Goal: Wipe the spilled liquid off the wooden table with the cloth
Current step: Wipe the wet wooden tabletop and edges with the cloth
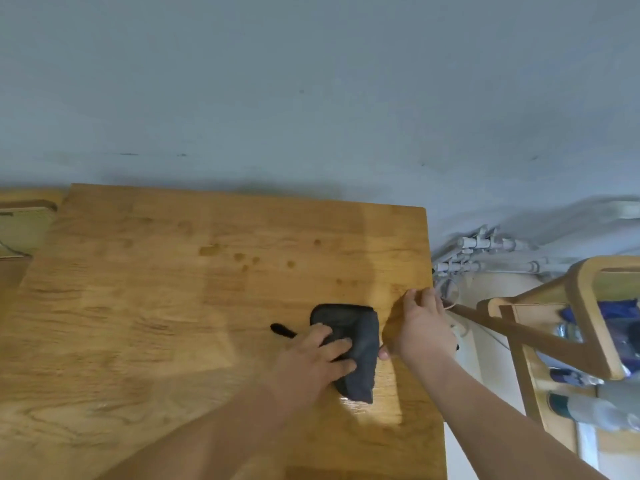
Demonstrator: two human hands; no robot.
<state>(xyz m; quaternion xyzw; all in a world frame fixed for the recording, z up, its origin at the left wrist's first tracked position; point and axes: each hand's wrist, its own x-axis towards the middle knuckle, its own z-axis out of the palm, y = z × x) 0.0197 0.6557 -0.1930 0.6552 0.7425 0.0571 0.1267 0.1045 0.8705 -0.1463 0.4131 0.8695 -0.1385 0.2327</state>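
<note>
The left hand [322, 355] presses flat, fingers spread, on the folded dark grey cloth [360, 327] near the right edge of the wooden bench [138, 323]. The right hand [422, 327] rests open just beside the cloth, at that edge. Spilled drops [239, 257] dot the wood beyond, apart from the cloth.

A plain blue-grey wall [311, 81] with a few dark scuffs rises behind the wooden counter [138, 323]. Right of the counter, white pipes [485, 251] run along the wall's foot above a pale floor [491, 368]. A light wooden frame [585, 306] stands there with blurred bottles [588, 410] inside. Left of the counter sits another wooden piece [27, 206]. A bright patch of light [377, 410] lies on the counter's near right part.
</note>
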